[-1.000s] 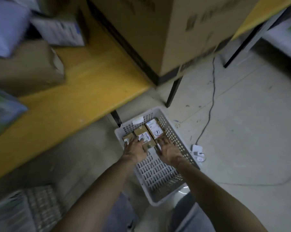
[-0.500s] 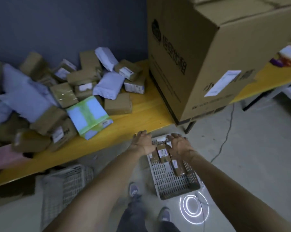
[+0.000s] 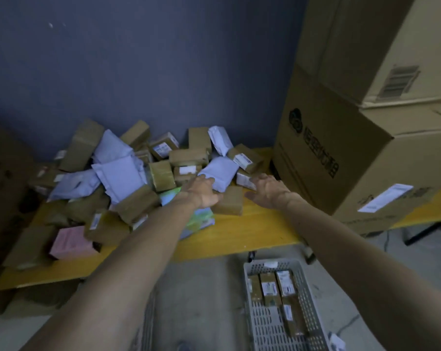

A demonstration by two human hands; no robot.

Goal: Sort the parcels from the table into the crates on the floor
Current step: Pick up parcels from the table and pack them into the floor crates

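Counting two hands out over the parcel heap (image 3: 138, 178) on the yellow table (image 3: 260, 229), both empty.

Left hand (image 3: 201, 192): fingers straight and loose, tips right at the near edge of a white mailer (image 3: 222, 171), contact too murky to call. Right hand (image 3: 267, 190): fingers spread and slack, nothing in them, tips just short of a small labelled box (image 3: 243, 179). A plain brown box (image 3: 229, 205) sits between the two hands. At least five white mailers in the heap, one pink parcel (image 3: 71, 241), brown boxes too jumbled and dim to tally. A green-and-white parcel (image 3: 201, 221) is half hidden under the left forearm (image 3: 138, 249). Two big cartons (image 3: 366, 168) stacked at right, top one cut off. One crate (image 3: 254, 269) on the floor below, four brown parcels (image 3: 268, 287) counted inside, its near end cut off.
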